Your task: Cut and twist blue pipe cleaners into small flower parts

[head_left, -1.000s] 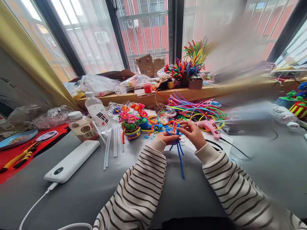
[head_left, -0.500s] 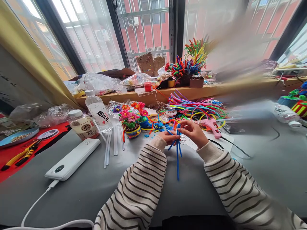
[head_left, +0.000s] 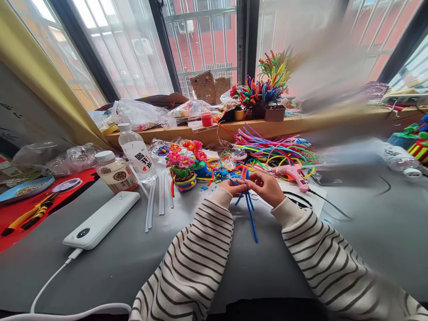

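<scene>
Blue pipe cleaners [head_left: 251, 216] are gathered between my two hands above the grey table, with one long end and shorter ends hanging down. My left hand [head_left: 233, 187] pinches them from the left side. My right hand [head_left: 267, 187] closes on the same bundle from the right, thumb and finger meeting near the left fingertips. Where the stems cross is partly hidden by the fingers. Just behind the hands lie blue pipe cleaner pieces [head_left: 222, 173]. A pink glue gun [head_left: 297, 175] rests to the right of my right hand.
A small pot of pipe-cleaner flowers [head_left: 185, 182] stands left of the hands, near clear glue sticks [head_left: 162, 196]. Farther left are a water bottle [head_left: 137, 156], a jar [head_left: 115, 174] and a white power bank [head_left: 102, 220] with its cable. A colourful pipe-cleaner heap [head_left: 270, 145] lies behind.
My right hand has moved slightly down and left, its fingers now closer to the left ones. The long blue end has swung a little to the right.
</scene>
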Tool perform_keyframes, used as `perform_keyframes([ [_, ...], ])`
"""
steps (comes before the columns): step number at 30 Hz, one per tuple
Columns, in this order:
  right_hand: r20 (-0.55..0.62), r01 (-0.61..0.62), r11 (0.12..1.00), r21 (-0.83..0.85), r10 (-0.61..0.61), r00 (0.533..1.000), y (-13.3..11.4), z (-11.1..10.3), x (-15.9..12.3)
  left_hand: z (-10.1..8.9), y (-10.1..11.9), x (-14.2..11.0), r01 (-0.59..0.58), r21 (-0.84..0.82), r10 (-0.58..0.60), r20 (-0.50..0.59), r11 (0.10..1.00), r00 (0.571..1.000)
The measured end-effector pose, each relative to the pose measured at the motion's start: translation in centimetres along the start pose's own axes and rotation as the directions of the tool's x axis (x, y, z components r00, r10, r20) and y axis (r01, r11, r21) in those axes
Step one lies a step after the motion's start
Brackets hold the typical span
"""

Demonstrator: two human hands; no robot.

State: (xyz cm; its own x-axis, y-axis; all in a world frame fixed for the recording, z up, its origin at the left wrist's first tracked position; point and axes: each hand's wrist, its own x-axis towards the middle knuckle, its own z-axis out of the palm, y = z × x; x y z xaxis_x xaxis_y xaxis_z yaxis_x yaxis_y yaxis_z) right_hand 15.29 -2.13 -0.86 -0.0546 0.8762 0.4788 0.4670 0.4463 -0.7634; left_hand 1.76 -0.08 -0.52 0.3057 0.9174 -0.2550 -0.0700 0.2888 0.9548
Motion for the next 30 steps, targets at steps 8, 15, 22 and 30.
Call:
perform_keyframes([
  [8, 0.046, 0.013, 0.998, 0.06, -0.016, 0.999, 0.8, -0.1, 0.2, -0.2, 0.0, 0.0, 0.022, -0.043, -0.021, 0.011, 0.999, 1.0],
  [15, 0.046, 0.023, 0.999, -0.038, -0.022, 0.999, 0.3, -0.1, 0.0, 0.0, 0.1, -0.1, 0.008, -0.04, -0.006, 0.047, 0.999, 0.999],
  [22, 0.031, 0.037, 0.984, -0.176, -0.032, 0.999, -0.4, -0.1, -0.1, 0.1, -0.2, 0.1, 0.025, -0.022, -0.024, 0.039, 0.999, 0.999],
  [30, -0.031, -0.038, 0.987, -0.155, 0.034, 0.999, 0.2, 0.1, -0.1, 0.2, -0.4, 0.3, 0.008, -0.055, -0.007, 0.01, 0.998, 1.0],
])
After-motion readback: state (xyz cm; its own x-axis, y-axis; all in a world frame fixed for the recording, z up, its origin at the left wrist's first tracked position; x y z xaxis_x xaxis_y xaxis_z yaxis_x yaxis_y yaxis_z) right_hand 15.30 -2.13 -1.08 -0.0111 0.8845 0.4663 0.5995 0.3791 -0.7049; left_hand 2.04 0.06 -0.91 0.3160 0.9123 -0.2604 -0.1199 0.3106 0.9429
